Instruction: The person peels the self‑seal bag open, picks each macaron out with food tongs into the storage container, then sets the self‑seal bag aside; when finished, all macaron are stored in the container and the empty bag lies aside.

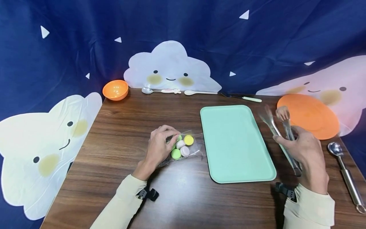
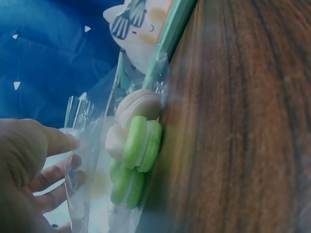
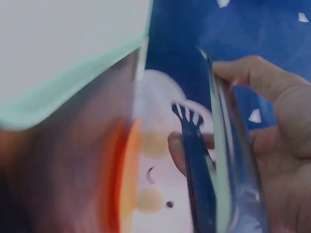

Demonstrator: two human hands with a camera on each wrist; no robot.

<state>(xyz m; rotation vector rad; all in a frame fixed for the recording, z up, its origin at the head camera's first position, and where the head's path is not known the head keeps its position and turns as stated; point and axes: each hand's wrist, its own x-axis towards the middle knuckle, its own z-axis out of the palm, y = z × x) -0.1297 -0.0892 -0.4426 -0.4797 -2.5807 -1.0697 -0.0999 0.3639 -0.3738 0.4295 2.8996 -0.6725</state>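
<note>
My left hand (image 1: 160, 143) pinches the upper edge of a clear plastic bag (image 1: 197, 148) on the table. Inside it lie several macarons, among them a yellow one (image 1: 188, 140), green ones (image 2: 142, 143) and pale ones (image 2: 138, 108). Over to the right, my right hand (image 1: 307, 151) holds metal tongs (image 1: 289, 130), thumb on one arm and fingers on the other. The two slotted, claw-like ends of the tongs stand apart with nothing between them, pointing toward the far side of the table. Between the hands lies a mint-green tray (image 1: 238, 144).
An orange plate (image 1: 308, 116) lies beyond the tongs, and an ice-cream scoop (image 1: 346, 175) is at the right edge. Along the back are an orange bowl (image 1: 115, 90), a metal spoon (image 1: 147, 90), a white spoon (image 1: 200, 93) and a pale-handled utensil (image 1: 251, 99).
</note>
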